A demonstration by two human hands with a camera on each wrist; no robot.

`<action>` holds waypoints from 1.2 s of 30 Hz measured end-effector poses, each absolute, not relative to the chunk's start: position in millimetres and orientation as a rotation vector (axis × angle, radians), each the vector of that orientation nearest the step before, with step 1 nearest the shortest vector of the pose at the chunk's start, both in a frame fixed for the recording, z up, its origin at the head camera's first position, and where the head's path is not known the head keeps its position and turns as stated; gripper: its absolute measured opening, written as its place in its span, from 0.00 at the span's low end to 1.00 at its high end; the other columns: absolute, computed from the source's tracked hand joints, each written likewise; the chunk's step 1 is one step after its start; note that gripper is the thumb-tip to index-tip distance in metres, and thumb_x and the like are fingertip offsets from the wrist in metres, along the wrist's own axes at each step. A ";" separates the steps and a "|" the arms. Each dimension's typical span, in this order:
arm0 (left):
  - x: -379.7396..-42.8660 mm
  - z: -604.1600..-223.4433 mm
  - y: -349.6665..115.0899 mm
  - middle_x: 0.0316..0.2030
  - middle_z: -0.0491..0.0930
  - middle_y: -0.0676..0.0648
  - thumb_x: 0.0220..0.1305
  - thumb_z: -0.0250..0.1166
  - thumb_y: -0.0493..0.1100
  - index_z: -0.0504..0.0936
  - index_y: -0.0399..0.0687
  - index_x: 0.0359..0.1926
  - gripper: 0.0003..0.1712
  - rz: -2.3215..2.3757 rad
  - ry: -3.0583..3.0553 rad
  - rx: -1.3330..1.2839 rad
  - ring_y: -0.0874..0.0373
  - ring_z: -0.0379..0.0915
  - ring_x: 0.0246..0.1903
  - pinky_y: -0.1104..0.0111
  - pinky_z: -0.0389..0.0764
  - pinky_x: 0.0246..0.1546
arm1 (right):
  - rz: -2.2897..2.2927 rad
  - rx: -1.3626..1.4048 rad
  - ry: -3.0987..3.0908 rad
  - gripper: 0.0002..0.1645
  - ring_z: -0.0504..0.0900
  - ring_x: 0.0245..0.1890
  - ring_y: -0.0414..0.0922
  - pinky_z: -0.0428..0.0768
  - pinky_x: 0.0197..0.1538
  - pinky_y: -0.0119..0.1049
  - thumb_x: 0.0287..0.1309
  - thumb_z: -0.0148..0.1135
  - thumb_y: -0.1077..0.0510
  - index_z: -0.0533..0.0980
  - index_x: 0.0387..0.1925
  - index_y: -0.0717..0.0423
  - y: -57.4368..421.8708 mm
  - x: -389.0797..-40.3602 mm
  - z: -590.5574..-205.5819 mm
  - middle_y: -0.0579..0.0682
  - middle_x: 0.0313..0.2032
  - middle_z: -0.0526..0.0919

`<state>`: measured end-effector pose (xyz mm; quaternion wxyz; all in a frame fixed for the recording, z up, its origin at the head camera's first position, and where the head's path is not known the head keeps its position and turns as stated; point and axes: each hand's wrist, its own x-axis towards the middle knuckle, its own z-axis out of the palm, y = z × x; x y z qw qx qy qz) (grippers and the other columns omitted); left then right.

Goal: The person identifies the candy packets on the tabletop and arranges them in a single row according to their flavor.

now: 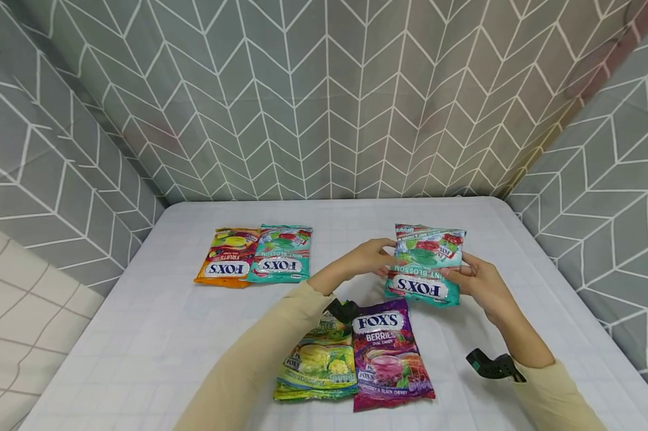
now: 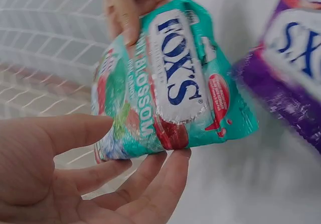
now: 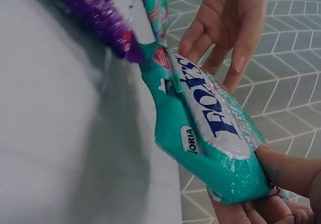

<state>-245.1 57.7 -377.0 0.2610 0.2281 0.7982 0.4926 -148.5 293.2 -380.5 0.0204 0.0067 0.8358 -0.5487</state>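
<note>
A teal Mint Blossom candy bag (image 1: 423,263) is held up over the right part of the table. My right hand (image 1: 483,284) pinches its right edge, thumb on the printed front and fingers behind. At the opposite edge is my left hand (image 1: 369,258); in the left wrist view its fingers (image 2: 150,184) are spread and nearly straight, fingertips right at the bag's edge. A purple Berries candy bag (image 1: 388,353) lies nearer, beside a yellow-green candy bag (image 1: 324,365) that the left sleeve and wrist camera partly cover.
At the back left of the white table (image 1: 157,335), an orange Fruits candy bag (image 1: 229,254) lies against another teal Mint Blossom bag (image 1: 282,254), edges overlapping. Grey chevron-patterned curtains (image 1: 324,120) enclose the table at the back and sides.
</note>
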 end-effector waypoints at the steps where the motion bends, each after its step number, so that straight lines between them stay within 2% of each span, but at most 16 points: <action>1: -245.6 -374.1 52.6 0.51 0.77 0.38 0.65 0.65 0.47 0.64 0.43 0.70 0.36 1.360 2.152 0.619 0.55 0.80 0.35 0.60 0.81 0.43 | -1.730 0.006 2.576 0.43 0.84 0.36 0.37 0.82 0.39 0.31 0.67 0.59 0.50 0.52 0.72 0.68 290.5 -149.5 -378.5 0.61 0.47 0.82; 5: -245.0 -368.2 29.4 0.51 0.76 0.39 0.68 0.62 0.48 0.63 0.45 0.71 0.34 1.414 2.165 0.634 0.54 0.80 0.37 0.55 0.79 0.47 | -1.825 -0.058 2.500 0.41 0.85 0.37 0.40 0.82 0.41 0.33 0.67 0.59 0.52 0.55 0.71 0.67 276.4 -154.2 -371.1 0.59 0.46 0.83; 11: -232.2 -370.8 -8.9 0.46 0.76 0.41 0.71 0.58 0.48 0.59 0.43 0.72 0.33 1.452 2.237 0.630 0.49 0.79 0.37 0.54 0.79 0.47 | -1.826 -0.133 2.423 0.40 0.86 0.37 0.43 0.82 0.42 0.34 0.67 0.60 0.53 0.55 0.71 0.66 247.7 -161.9 -366.7 0.61 0.47 0.82; 15: -223.9 -374.6 -29.7 0.48 0.75 0.40 0.72 0.58 0.49 0.59 0.46 0.72 0.33 1.506 2.260 0.587 0.51 0.78 0.37 0.53 0.78 0.46 | -1.841 -0.194 2.372 0.38 0.86 0.37 0.45 0.83 0.41 0.37 0.66 0.60 0.55 0.58 0.70 0.66 231.0 -168.0 -369.1 0.64 0.47 0.82; 21: -216.6 -375.2 -52.5 0.53 0.75 0.39 0.71 0.58 0.48 0.58 0.46 0.72 0.34 1.599 2.243 0.513 0.50 0.79 0.38 0.55 0.80 0.44 | -1.847 -0.254 2.309 0.36 0.84 0.39 0.43 0.83 0.42 0.40 0.66 0.61 0.56 0.60 0.69 0.65 211.9 -176.6 -369.1 0.60 0.46 0.82; 28: -212.9 -369.2 -67.0 0.48 0.81 0.40 0.72 0.57 0.45 0.55 0.46 0.73 0.34 1.680 2.208 0.509 0.50 0.80 0.34 0.57 0.80 0.43 | -1.851 -0.289 2.279 0.35 0.83 0.40 0.45 0.81 0.45 0.46 0.65 0.60 0.57 0.61 0.69 0.64 198.8 -185.2 -365.0 0.58 0.43 0.82; 32: -210.9 -368.8 -72.1 0.46 0.81 0.41 0.72 0.57 0.44 0.56 0.44 0.72 0.33 1.693 2.206 0.520 0.51 0.79 0.32 0.55 0.81 0.42 | -1.838 -0.292 2.275 0.35 0.83 0.40 0.45 0.81 0.45 0.44 0.65 0.60 0.56 0.61 0.69 0.64 194.1 -185.3 -367.2 0.56 0.42 0.82; 36: -210.8 -370.2 -74.6 0.42 0.81 0.40 0.71 0.58 0.43 0.56 0.42 0.71 0.33 1.690 2.217 0.524 0.51 0.79 0.30 0.57 0.81 0.39 | -1.829 -0.301 2.271 0.34 0.83 0.40 0.47 0.81 0.44 0.42 0.65 0.60 0.56 0.62 0.68 0.63 191.5 -184.7 -369.9 0.56 0.41 0.83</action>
